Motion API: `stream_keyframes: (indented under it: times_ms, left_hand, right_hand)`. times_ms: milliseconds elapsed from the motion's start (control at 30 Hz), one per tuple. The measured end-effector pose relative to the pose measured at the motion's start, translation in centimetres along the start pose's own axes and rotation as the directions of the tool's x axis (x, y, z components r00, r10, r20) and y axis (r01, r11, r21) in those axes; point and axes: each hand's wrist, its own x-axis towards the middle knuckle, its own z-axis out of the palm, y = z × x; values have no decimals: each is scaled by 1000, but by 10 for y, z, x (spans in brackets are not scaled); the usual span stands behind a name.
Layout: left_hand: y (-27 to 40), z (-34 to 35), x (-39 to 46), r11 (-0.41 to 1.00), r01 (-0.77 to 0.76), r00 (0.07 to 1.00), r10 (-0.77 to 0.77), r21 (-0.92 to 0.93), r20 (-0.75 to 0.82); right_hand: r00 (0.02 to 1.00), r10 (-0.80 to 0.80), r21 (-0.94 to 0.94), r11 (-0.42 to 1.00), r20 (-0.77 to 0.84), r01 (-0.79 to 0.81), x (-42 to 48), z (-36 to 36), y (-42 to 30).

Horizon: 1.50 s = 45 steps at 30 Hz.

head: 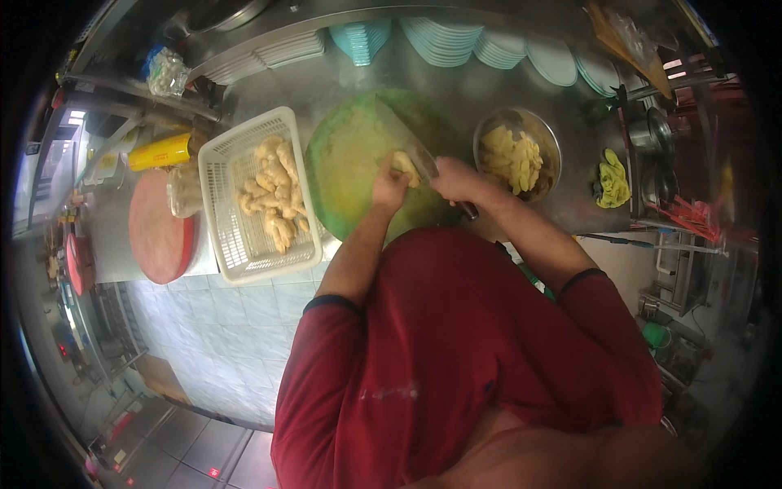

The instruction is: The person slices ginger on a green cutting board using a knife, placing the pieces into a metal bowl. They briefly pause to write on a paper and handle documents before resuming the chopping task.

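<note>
On a round green cutting board (pixel 348 165), my left hand (pixel 391 188) holds a peeled piece of ginger (pixel 404 167) with its fingertips. My right hand (pixel 457 181) grips a cleaver (pixel 408 136) by its dark handle, the broad blade slanting to the upper left, close beside the ginger. To the left, a white plastic basket (pixel 311 214) holds several knobs of ginger (pixel 275 183). A steel bowl (pixel 555 143) at the right contains a pile of sliced ginger (pixel 516 159). The blade's lower edge is partly hidden by my fingers and the ginger.
Stacks of pale green plates (pixel 441 41) and bowls (pixel 360 41) line the back under a steel shelf. A round red board (pixel 160 226) lies left of the basket, near a yellow roll (pixel 160 153). A yellow-green cloth (pixel 612 180) lies at the right.
</note>
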Motion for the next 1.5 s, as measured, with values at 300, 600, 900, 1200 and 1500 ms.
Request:
stream_keyframes:
  times_ms: [300,600,900,1200,1500]
  left_hand:
    - [10,-5,1,991,3,998,-10,135,55]
    - [41,16,-1,909,-95,974,168,405,-149]
    - [10,9,1,978,4,997,14,209,-82]
    - [26,5,-1,990,34,996,-22,138,-91]
    - [7,7,4,984,-16,996,31,177,-82]
  right_hand:
    - [935,-194,-146,977,-297,157,26,37,41]
    - [927,-268,-269,943,-263,196,25,37,49]
    - [878,-384,-139,923,-286,359,16,53,91]
    - [987,-152,17,988,-48,153,-17,11,27]
    - [907,-344,-171,936,-243,309,31,54,70]
